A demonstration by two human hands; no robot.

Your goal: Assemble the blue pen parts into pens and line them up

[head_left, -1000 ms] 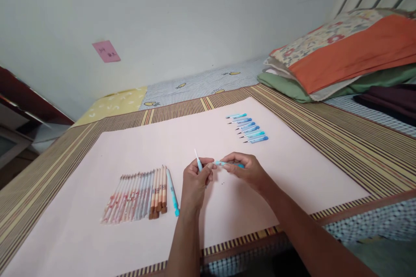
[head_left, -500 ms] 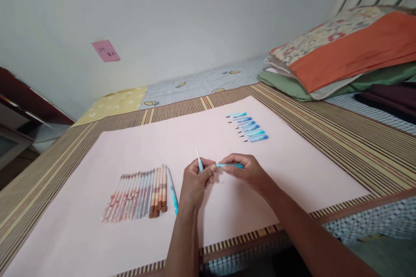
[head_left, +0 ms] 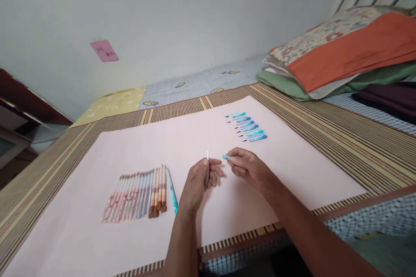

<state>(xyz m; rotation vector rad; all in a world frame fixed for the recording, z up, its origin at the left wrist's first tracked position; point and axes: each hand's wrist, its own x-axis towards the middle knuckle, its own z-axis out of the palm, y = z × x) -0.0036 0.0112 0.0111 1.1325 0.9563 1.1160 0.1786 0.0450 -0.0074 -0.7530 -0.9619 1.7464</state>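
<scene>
My left hand [head_left: 199, 181] is closed around a thin pen part whose white end [head_left: 207, 155] sticks up above the fingers. My right hand [head_left: 250, 168] is closed on a blue pen piece [head_left: 226, 157]; only its tip shows past the fingertips. Both hands hover over a pale pink sheet [head_left: 97, 233], a small gap between them. To the left lies a row of several pens [head_left: 138, 191] in pink, grey and brown, with a blue pen [head_left: 172, 191] at its right end. Further back on the right lies a row of several short blue pen pieces [head_left: 248, 126].
The pink sheet lies on a striped woven mat [head_left: 351, 138] over a checked bed cover. Folded orange, floral and green bedding [head_left: 344, 52] is stacked at the back right. A pink note [head_left: 104, 50] is stuck on the wall; dark wooden furniture [head_left: 19, 99] stands at the left.
The two pieces have been pulled apart. My right hand moved up and right with the blue piece; my left hand turned the thin white-tipped part more upright.
</scene>
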